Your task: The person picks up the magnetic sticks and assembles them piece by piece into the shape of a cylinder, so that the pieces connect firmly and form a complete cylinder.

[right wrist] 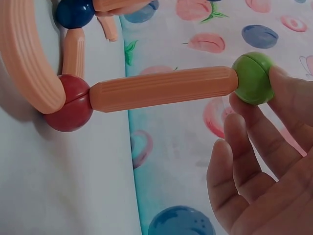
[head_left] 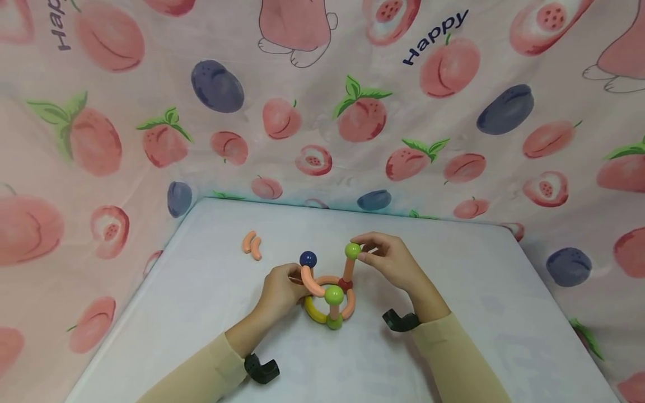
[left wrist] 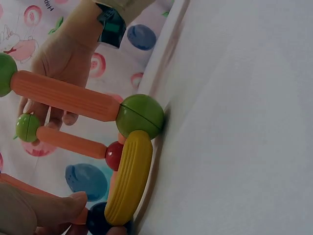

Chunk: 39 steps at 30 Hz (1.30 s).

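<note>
A magnetic ball-and-rod toy stands on the table as a ring with uprights. My right hand (head_left: 390, 260) pinches the green ball (right wrist: 253, 78) on top of an upright orange rod (right wrist: 164, 89), whose lower end meets a red ball (right wrist: 69, 103). My left hand (head_left: 282, 290) grips an orange rod at the left of the ring, beside a dark blue ball (left wrist: 100, 219); its fingers are partly hidden. A yellow curved stick (left wrist: 129, 178) joins that ball to a lower green ball (left wrist: 140, 116). A curved orange stick (head_left: 311, 282) slopes between the upper blue ball (head_left: 308, 259) and the front green ball (head_left: 333, 295).
Two loose curved orange sticks (head_left: 252, 245) lie at the back left of the white table (head_left: 191, 313). A fruit-patterned cloth (head_left: 312, 123) hangs behind and at the sides. Each wrist wears a black strap mount (head_left: 400, 321).
</note>
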Tool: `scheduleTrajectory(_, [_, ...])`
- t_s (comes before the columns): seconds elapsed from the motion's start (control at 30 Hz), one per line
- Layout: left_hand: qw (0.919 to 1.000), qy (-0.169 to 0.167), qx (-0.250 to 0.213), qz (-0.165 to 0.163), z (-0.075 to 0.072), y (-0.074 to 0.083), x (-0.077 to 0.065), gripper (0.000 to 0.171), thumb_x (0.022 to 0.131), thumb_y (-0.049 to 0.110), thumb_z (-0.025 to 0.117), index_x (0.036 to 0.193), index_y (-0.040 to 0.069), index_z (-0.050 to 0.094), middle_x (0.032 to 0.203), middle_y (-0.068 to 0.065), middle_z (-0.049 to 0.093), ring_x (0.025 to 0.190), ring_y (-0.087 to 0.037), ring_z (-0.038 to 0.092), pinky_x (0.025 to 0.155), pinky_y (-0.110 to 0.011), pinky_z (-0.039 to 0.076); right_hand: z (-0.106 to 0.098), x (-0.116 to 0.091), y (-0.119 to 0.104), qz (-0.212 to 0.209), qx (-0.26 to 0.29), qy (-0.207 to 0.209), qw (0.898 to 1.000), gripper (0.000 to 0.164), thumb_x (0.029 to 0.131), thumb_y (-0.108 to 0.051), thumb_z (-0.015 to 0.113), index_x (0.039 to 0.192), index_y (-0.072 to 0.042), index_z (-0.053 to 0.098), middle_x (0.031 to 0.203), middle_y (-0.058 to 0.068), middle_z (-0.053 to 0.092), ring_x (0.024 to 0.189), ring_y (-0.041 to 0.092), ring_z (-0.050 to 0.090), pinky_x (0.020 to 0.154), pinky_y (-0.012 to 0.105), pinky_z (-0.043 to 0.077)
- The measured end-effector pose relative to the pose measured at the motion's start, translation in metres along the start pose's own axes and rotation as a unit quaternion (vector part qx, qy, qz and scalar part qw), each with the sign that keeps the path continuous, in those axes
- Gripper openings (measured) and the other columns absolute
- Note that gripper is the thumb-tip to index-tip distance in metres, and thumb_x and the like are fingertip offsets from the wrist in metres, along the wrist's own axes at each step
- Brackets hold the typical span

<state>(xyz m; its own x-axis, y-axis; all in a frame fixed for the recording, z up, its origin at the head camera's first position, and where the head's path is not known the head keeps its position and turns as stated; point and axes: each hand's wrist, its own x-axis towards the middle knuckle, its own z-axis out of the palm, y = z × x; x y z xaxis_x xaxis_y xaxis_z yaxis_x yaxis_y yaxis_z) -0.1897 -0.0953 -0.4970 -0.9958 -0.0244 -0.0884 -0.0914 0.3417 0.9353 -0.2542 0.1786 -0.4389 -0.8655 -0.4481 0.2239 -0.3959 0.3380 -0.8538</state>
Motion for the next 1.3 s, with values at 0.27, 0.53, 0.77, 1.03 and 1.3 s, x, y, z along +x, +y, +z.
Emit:
scheduleTrajectory(0.27, [1.0000,0.000,-0.006,0.004,0.001,0.001,-0.006,0.023,0.086,0.010,0.091,0.106,0.010,0.081,0.101,-0.008,0.078,0.085,-0.016,0.074,0.066,-0.031,0.066,0.001,0.002,0.001,-0.003,0.014,-0.011,1.000,0.027,0.101,-0.007,0.073,0.128,-0.009,0.076,0.122,0.013,0.076,0.105,0.026,0.066,0.086,0.028,0.061])
scheduleTrajectory(0.53, [0.9998,-0.005,-0.003,0.018,0.000,-0.002,-0.004,0.024,0.085,0.010,0.092,0.107,0.010,0.081,0.100,-0.007,0.080,0.083,-0.015,0.074,0.067,-0.031,0.065,0.000,0.000,0.001,-0.008,0.024,-0.017,1.000,0.028,0.101,-0.006,0.072,0.129,-0.008,0.075,0.122,0.015,0.076,0.105,0.026,0.067,0.086,0.028,0.060])
scheduleTrajectory(0.77, [0.9996,-0.028,0.005,-0.002,-0.017,-0.005,0.002,0.029,0.083,0.000,0.088,0.108,0.012,0.080,0.104,-0.005,0.079,0.095,-0.019,0.073,0.074,-0.032,0.064,-0.001,0.000,0.003,-0.011,0.026,-0.019,0.999,0.027,0.100,-0.005,0.073,0.127,-0.009,0.076,0.123,0.013,0.076,0.106,0.024,0.066,0.087,0.028,0.060])
scheduleTrajectory(1.03, [0.9992,0.023,-0.018,-0.025,-0.065,-0.001,0.026,0.031,0.094,-0.004,0.074,0.125,-0.002,0.074,0.169,-0.018,0.044,0.118,-0.029,0.072,0.081,-0.028,0.062,-0.002,0.001,0.001,-0.013,0.028,-0.020,0.999,0.027,0.100,-0.004,0.074,0.126,-0.009,0.077,0.125,0.013,0.076,0.107,0.024,0.064,0.087,0.027,0.060])
scheduleTrajectory(1.3, [0.9925,0.100,-0.052,-0.048,-0.095,0.001,0.050,0.032,0.102,0.002,0.065,0.133,-0.005,0.069,0.140,-0.025,0.067,0.101,-0.025,0.071,0.078,-0.027,0.063,-0.002,0.001,-0.001,-0.015,0.033,-0.022,0.999,0.027,0.099,-0.003,0.074,0.126,-0.007,0.076,0.125,0.016,0.075,0.106,0.024,0.063,0.086,0.028,0.060])
